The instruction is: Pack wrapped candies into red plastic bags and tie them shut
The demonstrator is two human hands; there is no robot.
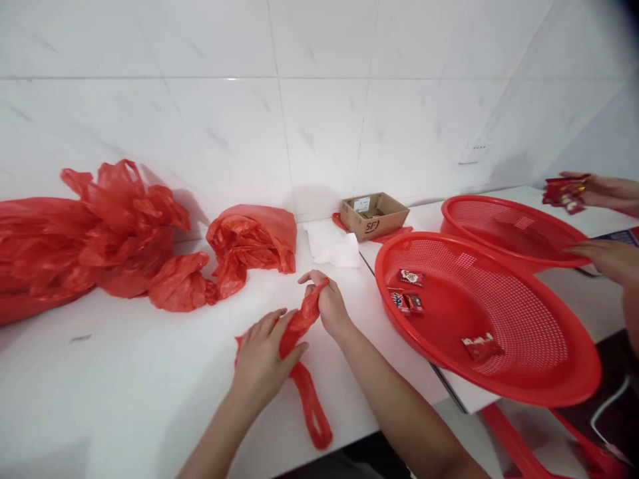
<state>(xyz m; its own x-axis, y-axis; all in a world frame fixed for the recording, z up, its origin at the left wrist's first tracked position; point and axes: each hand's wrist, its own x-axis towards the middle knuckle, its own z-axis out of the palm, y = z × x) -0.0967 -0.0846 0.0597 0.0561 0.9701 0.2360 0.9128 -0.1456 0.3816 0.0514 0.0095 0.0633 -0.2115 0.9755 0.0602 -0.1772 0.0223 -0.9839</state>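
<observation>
A single red plastic bag (301, 327), gathered into a loose twist, lies between the two hands just above the white table (124, 392). The left hand (262, 356) is closed around its lower part, the bag passing between thumb and fingers; the right hand (330, 307) grasps its upper end, which pokes out near the fingertips. One loop (314, 416) of red plastic hangs out below the left hand toward the table's front edge.

Beyond the hands, one white sheet (332, 247) lies near the wall, just beside one open cardboard box (384, 223) resting on flat red plastic (397, 234). To the left sit one folded red bundle (262, 229), one smaller crumpled clump (180, 283) next to it, and one large heap of red bags (110, 233), whose separate bags cannot be counted.

To the right stand two red baskets, the near basket (519, 313) and the far basket (514, 229). In the near one are four small packets (482, 346), as best can be told, two of them touching. At far right, a co-worker's two hands show: one holds a bunch of red packets (565, 191), too blurred to count; the other is at the far basket's rim. One socket (474, 152) is on the tiled wall (214, 133).
</observation>
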